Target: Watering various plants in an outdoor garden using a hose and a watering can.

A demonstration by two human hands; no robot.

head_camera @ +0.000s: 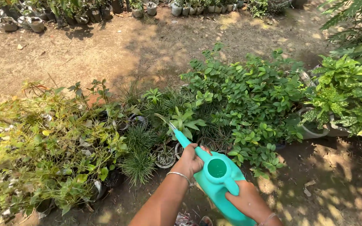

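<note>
Nearest the camera, the right hand [248,201] is wrapped tight on the handle of a turquoise plastic watering can [219,184], and the left hand [189,161] is clamped around the base of its long spout [180,136]. A thin metal bangle [179,175] circles the left wrist. The can is smooth and rounded, its round filling mouth open on top, and it is held tilted forward over the plants. The spout tip hangs above a broad-leaved green plant [185,121] in the potted row; no stream can be made out, so how much has been watered is unclear, and the soil looks dry. Spiky grass-like tufts [138,166] stand beside it, a leafy shrub [248,96] right. Beyond lies bare brown earth [105,50], then small pots [181,8].
</note>
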